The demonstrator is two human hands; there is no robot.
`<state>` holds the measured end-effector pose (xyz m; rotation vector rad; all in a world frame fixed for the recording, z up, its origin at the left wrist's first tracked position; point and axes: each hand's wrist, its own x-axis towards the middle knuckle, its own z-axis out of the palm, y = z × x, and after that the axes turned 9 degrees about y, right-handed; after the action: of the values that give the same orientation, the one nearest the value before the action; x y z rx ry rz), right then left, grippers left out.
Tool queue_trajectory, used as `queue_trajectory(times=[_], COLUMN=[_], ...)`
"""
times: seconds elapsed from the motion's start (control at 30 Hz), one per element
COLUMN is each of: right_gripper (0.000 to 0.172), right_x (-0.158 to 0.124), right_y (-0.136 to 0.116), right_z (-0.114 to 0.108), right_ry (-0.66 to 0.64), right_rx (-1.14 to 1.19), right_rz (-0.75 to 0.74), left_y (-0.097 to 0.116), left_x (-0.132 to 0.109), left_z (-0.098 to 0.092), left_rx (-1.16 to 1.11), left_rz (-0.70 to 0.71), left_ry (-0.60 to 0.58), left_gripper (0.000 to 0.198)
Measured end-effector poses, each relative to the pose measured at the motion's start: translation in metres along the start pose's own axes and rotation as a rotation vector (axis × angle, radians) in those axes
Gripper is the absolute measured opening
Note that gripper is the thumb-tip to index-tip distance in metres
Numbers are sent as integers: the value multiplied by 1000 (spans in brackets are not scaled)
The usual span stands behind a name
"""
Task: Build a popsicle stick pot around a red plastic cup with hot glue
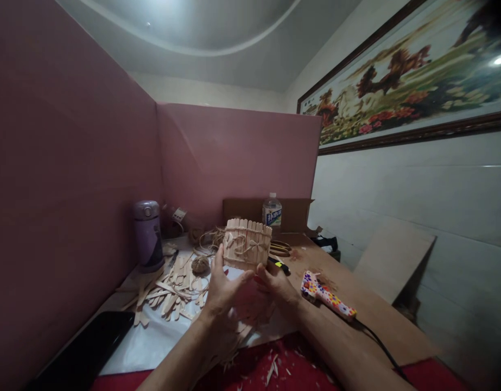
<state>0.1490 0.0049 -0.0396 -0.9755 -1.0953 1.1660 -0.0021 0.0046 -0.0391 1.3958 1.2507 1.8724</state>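
Between my two hands is a small pot-like holder of upright popsicle sticks [248,244], with twine bands and a twine decoration across its front. It is raised above the work surface. My left hand [224,282] grips its left side and lower edge, thumb pointing inward. My right hand [274,279] grips its lower right edge with the thumb and fingers. The holder's back and inside are hidden. A heap of loose popsicle sticks [175,290] lies left of my left hand, beside a ball of twine [200,264].
A patterned glue gun [327,296] with a black cord lies on the brown board [380,320] at right. A purple flask [148,236] stands back left, a labelled bottle [272,210] behind the holder. A black phone-like slab [87,347] lies front left. Wood scraps litter the red cloth [286,364].
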Motion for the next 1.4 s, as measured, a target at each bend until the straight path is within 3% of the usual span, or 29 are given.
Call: queue_trajectory(times=[0.13,0.33,0.5,0.7,0.87,1.07,1.2,1.4], right_gripper=[58,47,52,47,43,38,34,43], right_x=[6,8,3,4,4,2,9,18], right_y=[-2,-11,-21,-22,-20,-15,-17,-20], right_z=[-8,-14,-17,-21,-17,-14,-18,-22], right_ry=[1,-213,-332,-404,-307,-109,-86,-125], right_rx=[185,434,427,446,431,279,331,432], right_rz=[101,79,67,77,73,131,107,111], left_y=[6,30,49,48,40,29,30,33], left_x=[1,-5,-16,-17,-11,1,5,7], left_z=[-4,-8,-6,-10,-10,-11,-13,-14], left_rx=[-38,-92,-242,-172,-97,-228,-325,-390], left_rz=[1,106,190,246,249,-1,-121,-138], left_ry=[-90,-66,-11,-34,-7,-2,-46,-99], left_gripper=[95,75,69,63,60,61,69,74])
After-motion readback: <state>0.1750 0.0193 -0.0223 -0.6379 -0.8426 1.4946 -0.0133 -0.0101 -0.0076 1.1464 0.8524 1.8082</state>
